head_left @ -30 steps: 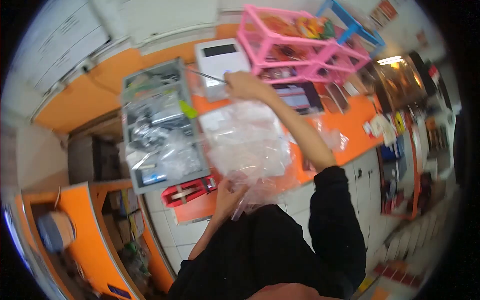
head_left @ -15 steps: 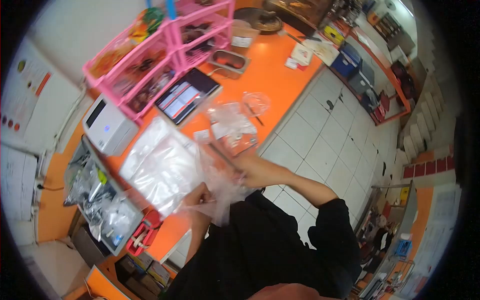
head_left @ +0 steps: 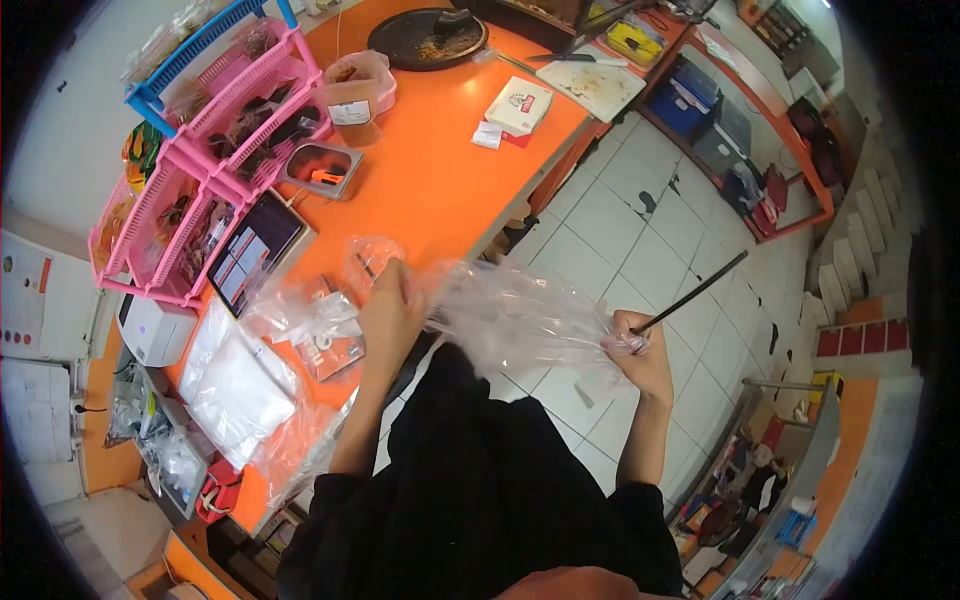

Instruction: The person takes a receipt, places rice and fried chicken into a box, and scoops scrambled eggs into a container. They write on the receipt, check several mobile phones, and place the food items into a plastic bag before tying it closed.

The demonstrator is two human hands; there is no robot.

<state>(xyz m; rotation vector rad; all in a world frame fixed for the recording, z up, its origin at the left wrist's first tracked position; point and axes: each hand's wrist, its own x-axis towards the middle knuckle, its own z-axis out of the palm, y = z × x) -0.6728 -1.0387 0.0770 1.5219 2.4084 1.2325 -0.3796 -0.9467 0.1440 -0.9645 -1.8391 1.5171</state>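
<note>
A clear plastic bag (head_left: 520,312) is stretched between my two hands, above the tiled floor beside the orange table. My left hand (head_left: 390,310) pinches its left end near the table edge. My right hand (head_left: 640,352) is closed round the bag's gathered right end and also holds a thin black stick (head_left: 697,288) that points up and to the right. Left of my left hand, an orange and white packet (head_left: 332,345) lies in clear plastic on the table. A stack of clear bags (head_left: 238,385) lies further left.
On the orange table (head_left: 420,160) are a tablet (head_left: 255,250), pink baskets (head_left: 215,150), a metal tray (head_left: 322,170), a white box (head_left: 518,106) and a dark round pan (head_left: 428,40). A white printer (head_left: 158,328) and a bin of plastic (head_left: 165,440) are at the left.
My hands have moved apart, my right hand far to the right with the black stick, and the bag is now stretched out. The view has shifted, so the table appears further left.
</note>
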